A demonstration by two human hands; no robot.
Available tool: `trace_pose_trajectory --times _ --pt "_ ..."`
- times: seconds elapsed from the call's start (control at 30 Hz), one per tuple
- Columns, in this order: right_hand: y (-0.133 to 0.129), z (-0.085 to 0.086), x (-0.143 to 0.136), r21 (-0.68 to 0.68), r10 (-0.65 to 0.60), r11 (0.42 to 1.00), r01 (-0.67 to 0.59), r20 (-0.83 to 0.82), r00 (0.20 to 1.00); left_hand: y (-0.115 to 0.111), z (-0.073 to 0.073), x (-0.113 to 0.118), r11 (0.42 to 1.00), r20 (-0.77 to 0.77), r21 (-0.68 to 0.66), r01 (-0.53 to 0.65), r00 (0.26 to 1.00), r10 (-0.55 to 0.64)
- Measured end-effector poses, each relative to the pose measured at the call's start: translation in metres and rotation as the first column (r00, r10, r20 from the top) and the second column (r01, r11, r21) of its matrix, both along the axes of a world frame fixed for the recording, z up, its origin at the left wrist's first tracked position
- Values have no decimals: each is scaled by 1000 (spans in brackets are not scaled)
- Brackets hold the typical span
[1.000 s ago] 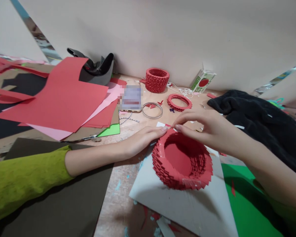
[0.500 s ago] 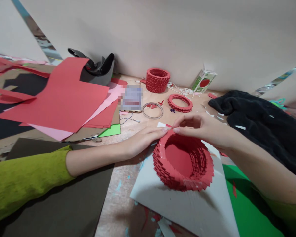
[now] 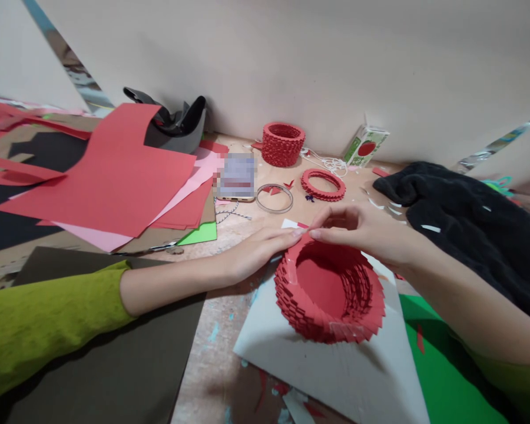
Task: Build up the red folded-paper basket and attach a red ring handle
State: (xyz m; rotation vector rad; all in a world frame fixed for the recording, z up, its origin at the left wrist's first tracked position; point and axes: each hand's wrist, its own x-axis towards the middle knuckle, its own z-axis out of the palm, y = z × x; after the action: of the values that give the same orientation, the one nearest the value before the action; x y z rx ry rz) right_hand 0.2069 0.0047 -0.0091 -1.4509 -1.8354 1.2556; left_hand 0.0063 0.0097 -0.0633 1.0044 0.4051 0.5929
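A round red folded-paper basket (image 3: 309, 312) rests on a pale board (image 3: 265, 341). Strips of clear tape show on its rim at the left and front. My left hand (image 3: 267, 246) reaches in from the left, its fingertips together at the back left of the rim. Coming from the right, my right hand (image 3: 357, 228) pinches that same part of the rim between thumb and fingers. The fingertips of both hands nearly meet there. Whether a small piece lies between them is too small to tell.
Behind stand a red paper cylinder (image 3: 283, 145), a red paper ring (image 3: 323, 184), a metallic ring (image 3: 274, 198), a phone (image 3: 237, 176) and a carton (image 3: 365, 146). Red sheets (image 3: 110, 176) lie left, black cloth (image 3: 463, 206) right, green sheet (image 3: 446, 359) front right.
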Motion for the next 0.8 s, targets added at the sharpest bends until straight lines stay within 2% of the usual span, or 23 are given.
trace_pose_trajectory --times 0.13,0.3,0.43,0.67,0.73,0.8 --pt "-4 9 -1 174 99 977 -121 129 987 0 1 0 1000 -3 -17 9 1000 -9" --pt "-10 18 -1 415 69 886 -205 319 945 1 0 0 1000 -7 -18 24 1000 -24" --pt "-12 21 -1 494 70 815 -304 437 897 2 -1 0 1000 -13 -10 14 1000 -15" --pt "-13 18 -1 548 68 728 -413 541 838 2 -1 -1 1000 -15 -3 9 1000 -9" --pt "-12 15 0 568 77 678 -467 577 813 1 -1 -1 1000 -6 -24 11 1000 -11" --pt "-12 13 0 604 72 601 -523 611 789 1 -1 -1 999 3 -35 21 1000 -21"
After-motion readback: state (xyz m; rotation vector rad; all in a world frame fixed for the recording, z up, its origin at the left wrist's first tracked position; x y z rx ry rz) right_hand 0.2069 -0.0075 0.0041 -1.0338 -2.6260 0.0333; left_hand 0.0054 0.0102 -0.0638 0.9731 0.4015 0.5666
